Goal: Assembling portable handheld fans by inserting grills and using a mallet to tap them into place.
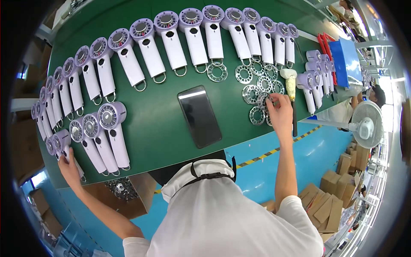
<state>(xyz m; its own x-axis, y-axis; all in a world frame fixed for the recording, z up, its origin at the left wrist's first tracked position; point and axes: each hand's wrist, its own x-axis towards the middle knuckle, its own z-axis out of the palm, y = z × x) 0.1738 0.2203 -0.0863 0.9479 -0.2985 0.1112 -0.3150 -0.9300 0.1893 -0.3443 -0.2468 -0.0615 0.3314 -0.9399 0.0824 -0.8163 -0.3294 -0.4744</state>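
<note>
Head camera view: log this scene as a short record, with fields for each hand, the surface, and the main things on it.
Left hand: at the handle of a lilac-and-white handheld fan; grip unclear
Right hand: fingertips at a shiny, round openwork ring, among similar rings; grip unclear
Surface: green tabletop
Far side: curved row of lilac-and-white fans, round heads pointing away from the person
Middle: black rectangular phone, lying flat

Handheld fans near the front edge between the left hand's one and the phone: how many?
3, side by side: the left fan, the middle fan and the right fan; none appears hidden.
</note>
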